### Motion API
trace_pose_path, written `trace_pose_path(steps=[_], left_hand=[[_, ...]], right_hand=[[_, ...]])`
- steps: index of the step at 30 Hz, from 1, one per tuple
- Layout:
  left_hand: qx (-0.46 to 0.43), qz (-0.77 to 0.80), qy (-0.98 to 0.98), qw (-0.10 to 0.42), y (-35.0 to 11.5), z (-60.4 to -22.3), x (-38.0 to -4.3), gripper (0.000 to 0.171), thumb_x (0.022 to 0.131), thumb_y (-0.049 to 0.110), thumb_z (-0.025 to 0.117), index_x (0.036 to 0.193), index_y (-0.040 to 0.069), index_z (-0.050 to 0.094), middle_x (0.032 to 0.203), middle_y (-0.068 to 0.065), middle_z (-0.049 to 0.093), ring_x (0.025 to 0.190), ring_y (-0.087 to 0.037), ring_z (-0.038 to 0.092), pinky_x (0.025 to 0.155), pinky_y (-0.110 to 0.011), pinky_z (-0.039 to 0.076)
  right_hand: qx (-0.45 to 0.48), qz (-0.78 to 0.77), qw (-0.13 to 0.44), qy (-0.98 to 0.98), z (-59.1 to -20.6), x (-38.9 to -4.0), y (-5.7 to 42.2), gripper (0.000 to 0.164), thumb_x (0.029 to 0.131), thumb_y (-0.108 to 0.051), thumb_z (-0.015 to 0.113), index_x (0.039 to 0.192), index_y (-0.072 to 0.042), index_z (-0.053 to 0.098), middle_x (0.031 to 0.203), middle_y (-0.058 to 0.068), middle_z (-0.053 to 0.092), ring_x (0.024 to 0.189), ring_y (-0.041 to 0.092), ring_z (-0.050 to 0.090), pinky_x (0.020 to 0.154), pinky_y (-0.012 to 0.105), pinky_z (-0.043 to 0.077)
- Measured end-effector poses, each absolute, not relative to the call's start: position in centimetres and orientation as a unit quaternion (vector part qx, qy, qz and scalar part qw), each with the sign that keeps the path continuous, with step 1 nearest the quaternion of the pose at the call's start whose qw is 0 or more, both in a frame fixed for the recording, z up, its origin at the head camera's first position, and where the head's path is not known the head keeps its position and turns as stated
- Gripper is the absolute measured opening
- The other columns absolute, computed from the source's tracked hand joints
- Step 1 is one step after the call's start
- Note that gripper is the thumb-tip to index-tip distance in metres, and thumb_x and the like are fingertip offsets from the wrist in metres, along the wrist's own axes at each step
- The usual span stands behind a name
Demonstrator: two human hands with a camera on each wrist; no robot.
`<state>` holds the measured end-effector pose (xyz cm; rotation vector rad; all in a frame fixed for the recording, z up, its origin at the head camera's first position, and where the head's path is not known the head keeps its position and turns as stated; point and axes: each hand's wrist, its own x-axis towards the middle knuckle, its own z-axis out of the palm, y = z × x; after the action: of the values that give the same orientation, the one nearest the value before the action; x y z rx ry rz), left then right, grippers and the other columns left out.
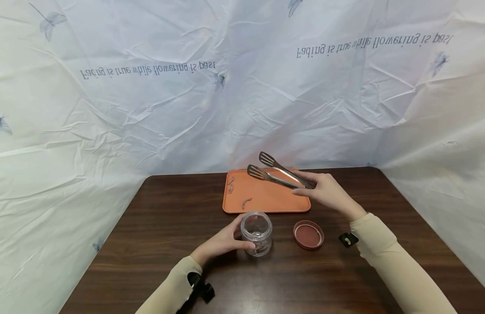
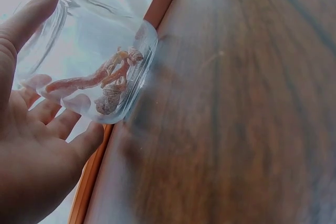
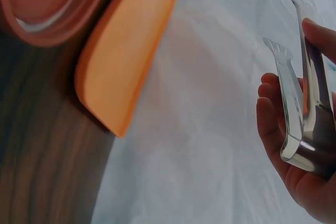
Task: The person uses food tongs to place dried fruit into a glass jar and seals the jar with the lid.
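Note:
My left hand grips a clear, lidless jar on the table, thumb and fingers around its side. A few wrinkled, pinkish-brown dried strips lie at the jar's bottom in the left wrist view; I cannot tell their kind. Raised above the right part of an orange tray, my right hand holds metal tongs with slotted ends. The tongs' arms are spread, with nothing between their tips. On the tray's left side lie several similar small strips.
A reddish-brown round lid lies on the dark wooden table, right of the jar and in front of the tray. White printed cloth hangs behind the table and at its sides.

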<state>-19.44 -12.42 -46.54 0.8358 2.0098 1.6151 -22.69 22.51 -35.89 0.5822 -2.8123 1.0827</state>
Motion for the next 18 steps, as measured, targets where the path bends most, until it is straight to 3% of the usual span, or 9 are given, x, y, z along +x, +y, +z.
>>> trace_pose_path(steps=[4, 8, 11, 18], left_hand=[[0.302, 0.581, 0.725, 0.213, -12.4, -46.5, -19.4, 0.084, 0.089, 0.024, 0.081, 0.155, 0.032, 0.030, 0.147, -0.006, 0.048, 0.133, -0.021, 0.050, 0.104, -0.034, 0.043], [0.299, 0.581, 0.727, 0.210, -12.4, -46.5, -19.4, 0.084, 0.089, 0.025, 0.081, 0.155, 0.031, 0.030, 0.147, -0.007, 0.048, 0.133, -0.021, 0.050, 0.104, -0.033, 0.043], [0.296, 0.581, 0.729, 0.210, -12.4, -46.4, -19.3, 0.084, 0.089, 0.024, 0.081, 0.155, 0.031, 0.031, 0.148, -0.006, 0.048, 0.134, -0.021, 0.049, 0.105, -0.034, 0.043], [0.293, 0.585, 0.725, 0.214, -12.3, -46.4, -19.3, 0.084, 0.089, 0.024, 0.081, 0.156, 0.031, 0.030, 0.149, -0.006, 0.047, 0.134, -0.021, 0.049, 0.106, -0.035, 0.042]], right_hand=[[0.201, 0.344, 0.017, -0.917, -36.8, -23.2, 21.8, 0.071, 0.089, -0.052, 0.074, 0.149, -0.020, 0.053, 0.057, -0.003, 0.043, 0.047, 0.012, 0.025, 0.049, 0.032, 0.033], [0.211, 0.340, 0.008, -0.916, -37.9, -23.6, 21.0, 0.069, 0.088, -0.049, 0.076, 0.147, -0.019, 0.056, 0.097, 0.007, 0.071, 0.063, 0.013, 0.049, 0.061, 0.036, 0.041], [0.220, 0.333, 0.005, -0.917, -38.7, -23.8, 20.5, 0.069, 0.087, -0.048, 0.077, 0.146, -0.017, 0.057, 0.129, 0.012, 0.066, 0.089, 0.019, 0.063, 0.072, 0.041, 0.046], [0.233, 0.323, -0.016, -0.917, -40.0, -24.2, 19.4, 0.064, 0.089, -0.038, 0.078, 0.145, -0.014, 0.057, 0.136, 0.012, 0.063, 0.116, 0.030, 0.063, 0.089, 0.050, 0.052]])
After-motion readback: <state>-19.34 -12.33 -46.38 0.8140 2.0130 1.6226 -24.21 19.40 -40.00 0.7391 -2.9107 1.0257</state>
